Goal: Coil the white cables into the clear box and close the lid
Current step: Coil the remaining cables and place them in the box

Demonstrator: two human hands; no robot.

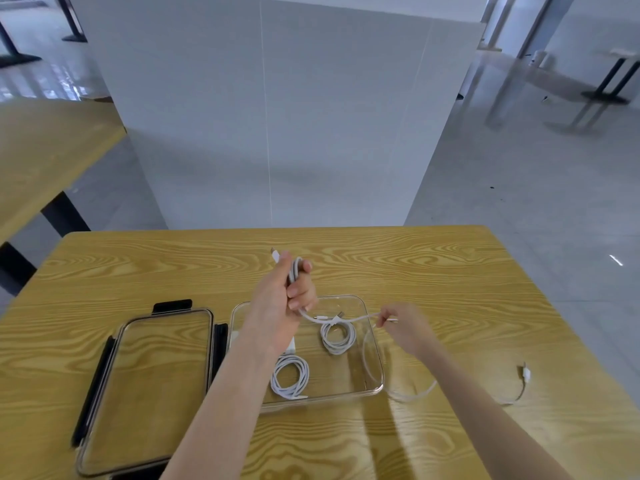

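The clear box (375, 344) sits open on the wooden table (450, 271), with two coiled white cables inside. One coil (290, 375) lies near the front edge of the box, and the other coil (338, 336) lies further back, nearer the middle. The lid (145, 393) lies flat on the table just to the left of the box, with black clasps along its edges.

The left hand (280, 299) is raised over the back left part of the box, fingers curled closed around a few loops of a third cable (346, 320); one plug end sticks out above the thumb. From that fist the cable runs right, across the top of the box, to the right hand (403, 323), which pinches it between thumb and fingertips just over the right rim of the box. Past the right hand the cable drops to the table, curves round beside the front right corner of the box and trails off right to its plug (525, 374), lying well apart from the box.

The left forearm covers part of the box and its left wall. The lid's near edge is cut off by the frame.
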